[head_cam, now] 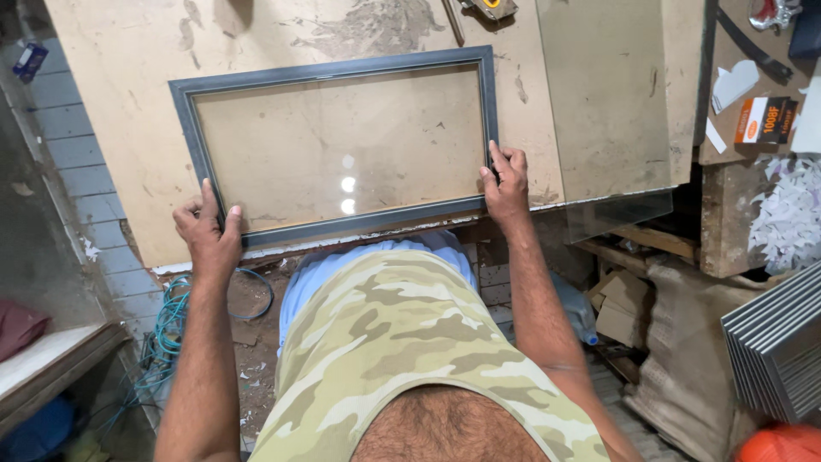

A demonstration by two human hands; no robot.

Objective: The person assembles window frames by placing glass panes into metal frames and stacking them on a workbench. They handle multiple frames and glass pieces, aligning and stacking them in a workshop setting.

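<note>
To the left of my left hand runs the bare edge of the workbench, a worn, stained board, and below that hand a tangle of blue-green cable lies on the floor. My left hand is closed over the near left corner of the grey picture frame, thumb on top of the moulding, fingers wrapped around its outer edge.

Between my hands the frame lies flat on the bench, long side toward me, its near rail just at the bench edge. A glass pane sits inside it; I can tell by the bright spots of light reflected near the middle.

My right hand presses on the near right corner, fingers spread along the upright rail, thumb toward the glass. So my hands are well apart, one at each near corner, both gripping the frame.

I judge that I am seating or squaring the glass in the frame. The next move, I think, calls for even pressure from both hands, so the pane does not shift or crack.

Just to the right of my right hand a loose sheet of glass overhangs the bench edge. Farther right a stack of grey frame pieces leans below.
</note>
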